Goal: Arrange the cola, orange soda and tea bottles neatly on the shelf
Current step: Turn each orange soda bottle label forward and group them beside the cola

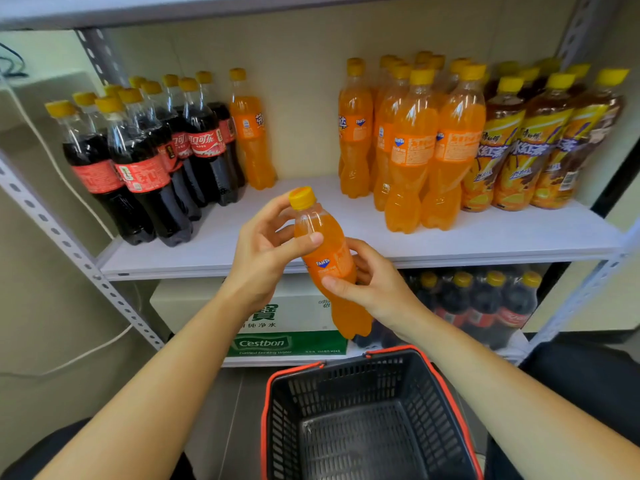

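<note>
left hand (266,258) fingers curl round orange soda bottle (327,261) shoulder, right hand (375,289) apparently wraps its label from behind; stand it upright on shelf (311,216), tight against orange group (415,147)

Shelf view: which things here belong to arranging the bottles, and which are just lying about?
Job: orange soda bottle in left hand and right hand; cola bottles; orange soda cluster; lone orange soda beside the cola; tea bottles; shelf.
Lying about: basket; water carton; wrapped cola pack below.
</note>
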